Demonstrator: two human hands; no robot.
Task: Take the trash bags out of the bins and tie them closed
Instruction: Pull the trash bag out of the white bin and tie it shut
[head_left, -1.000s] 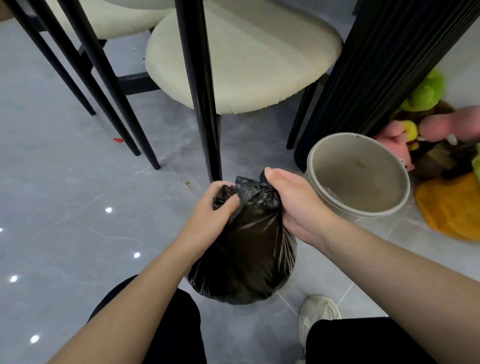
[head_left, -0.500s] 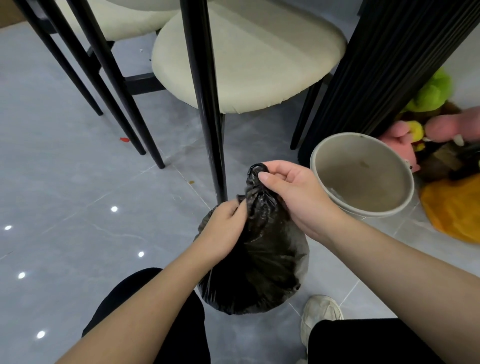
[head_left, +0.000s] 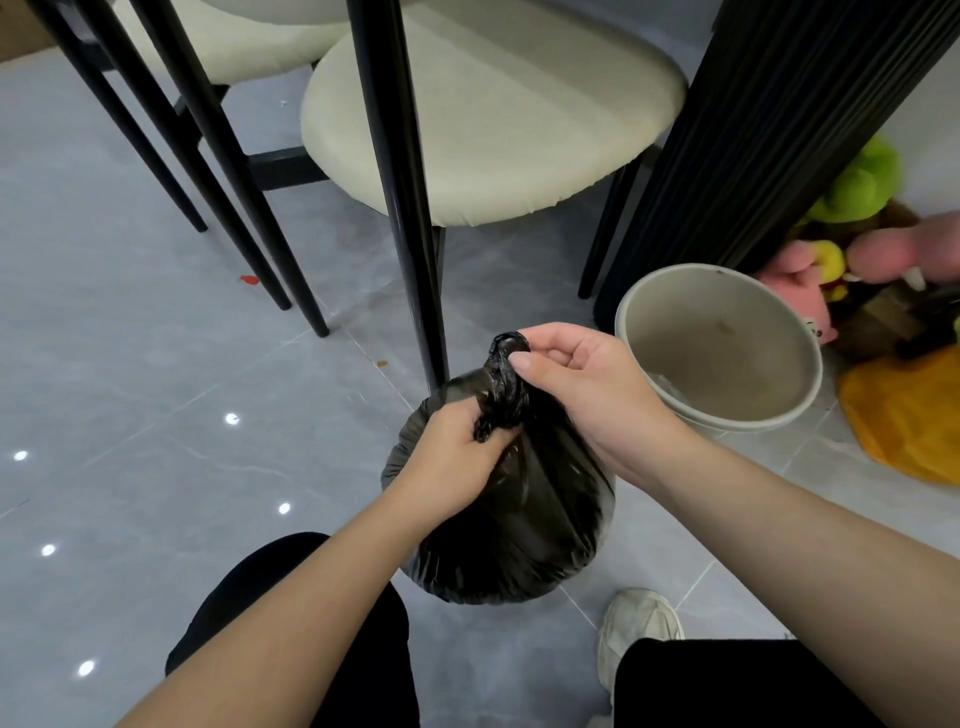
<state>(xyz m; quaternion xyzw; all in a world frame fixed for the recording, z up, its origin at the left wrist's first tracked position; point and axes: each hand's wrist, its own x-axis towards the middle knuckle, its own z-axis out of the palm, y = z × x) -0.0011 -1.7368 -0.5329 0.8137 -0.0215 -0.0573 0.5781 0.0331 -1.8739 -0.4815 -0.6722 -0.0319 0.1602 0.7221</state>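
Observation:
A full black trash bag (head_left: 530, 530) stands on the grey tiled floor between my legs. Its mouth is gathered and twisted into a thin neck that ends in a small loop at the top. My left hand (head_left: 457, 457) grips the base of that neck. My right hand (head_left: 576, 384) pinches the twisted neck higher up, thumb on the plastic just below the loop. To the right stands a round beige bin (head_left: 779, 415), with no bag in it and a bit of clear plastic at its bottom.
Black chair legs (head_left: 410, 244) rise just behind the bag, under a cream round seat (head_left: 498, 130). A black ribbed column (head_left: 769, 156) stands behind the bin. Plush toys (head_left: 857, 187) and a yellow cloth (head_left: 914, 415) lie at the right. My white shoe (head_left: 636, 629) is by the bag.
The bag's loose top has been twisted into a tight neck with a loop. My right hand rose along it while my left slid down to the neck's base.

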